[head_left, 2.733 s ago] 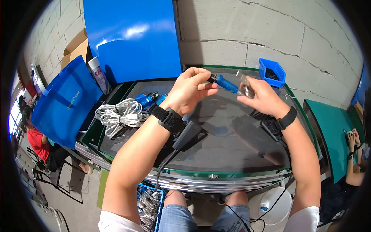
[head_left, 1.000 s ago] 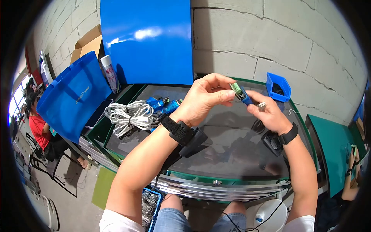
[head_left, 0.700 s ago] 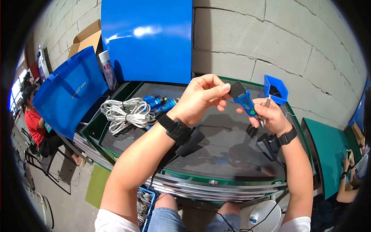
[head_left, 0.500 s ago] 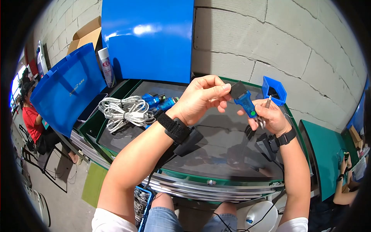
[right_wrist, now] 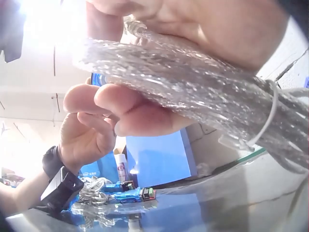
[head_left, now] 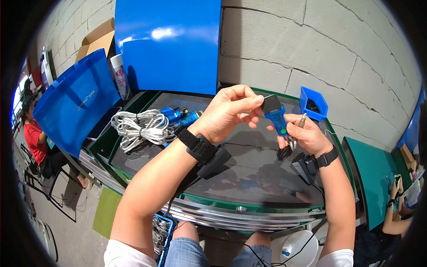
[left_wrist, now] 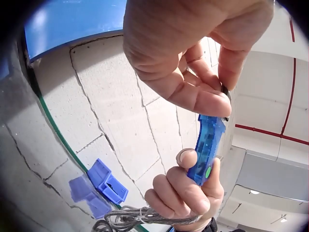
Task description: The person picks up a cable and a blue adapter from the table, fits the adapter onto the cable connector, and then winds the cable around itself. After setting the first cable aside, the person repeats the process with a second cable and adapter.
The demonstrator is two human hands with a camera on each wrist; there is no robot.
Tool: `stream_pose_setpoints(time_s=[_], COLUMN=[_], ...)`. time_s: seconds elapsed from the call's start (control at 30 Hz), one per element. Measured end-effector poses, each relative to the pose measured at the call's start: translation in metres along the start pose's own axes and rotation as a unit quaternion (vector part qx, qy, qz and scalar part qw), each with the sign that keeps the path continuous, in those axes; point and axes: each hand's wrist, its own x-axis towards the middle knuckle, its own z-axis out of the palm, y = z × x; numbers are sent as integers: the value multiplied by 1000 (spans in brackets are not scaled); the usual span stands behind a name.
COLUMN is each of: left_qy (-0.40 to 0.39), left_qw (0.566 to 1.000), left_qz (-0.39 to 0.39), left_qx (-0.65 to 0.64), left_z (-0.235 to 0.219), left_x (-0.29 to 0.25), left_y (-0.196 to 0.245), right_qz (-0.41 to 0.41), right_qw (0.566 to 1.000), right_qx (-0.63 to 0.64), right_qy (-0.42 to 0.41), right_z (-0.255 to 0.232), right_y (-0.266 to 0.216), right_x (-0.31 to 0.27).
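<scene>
Above the worktable, both hands are on one translucent blue cable adapter (head_left: 278,121). My left hand (head_left: 229,109) pinches its flat black end piece (head_left: 271,103) between thumb and finger. My right hand (head_left: 310,137) grips the other end, the thumb beside a round green sticker (head_left: 283,131). In the right wrist view the adapter's silver-grey cable (right_wrist: 193,72), bundled by a white tie (right_wrist: 270,116), lies across that hand. A metal-tipped plug (head_left: 303,120) pokes up over the right hand. Left of my left wrist, coiled silver cables (head_left: 142,129) lie beside similar blue adapters (head_left: 189,119).
A blue bin (head_left: 313,104) stands at the table's back right corner. Behind are a tall blue panel (head_left: 169,53) and a block wall. A spray can (head_left: 120,76) and blue bag (head_left: 75,100) stand at left. A cable crate (head_left: 168,242) sits below.
The adapter was held with a green terminal block showing about a second ago. It has since been turned so the black end and green sticker show. Both hands are nearly still since then.
</scene>
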Motion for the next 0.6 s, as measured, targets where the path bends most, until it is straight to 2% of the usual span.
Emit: stream_pose_setpoints(time_s=[0.33,0.4,0.6], left_qy=[-40,-67,-98], left_qw=[999,997,995], left_qz=[23,27,19], left_qx=[10,13,4], left_z=[1,2,3], left_x=[-3,-3,-3], left_y=[0,0,1], right_qz=[2,-50,-51], right_qw=[999,998,996], right_qx=[-46,-28,-63], right_qy=[12,21,46], right_z=[0,3,2], right_y=[6,8,10], right_x=[1,3,5])
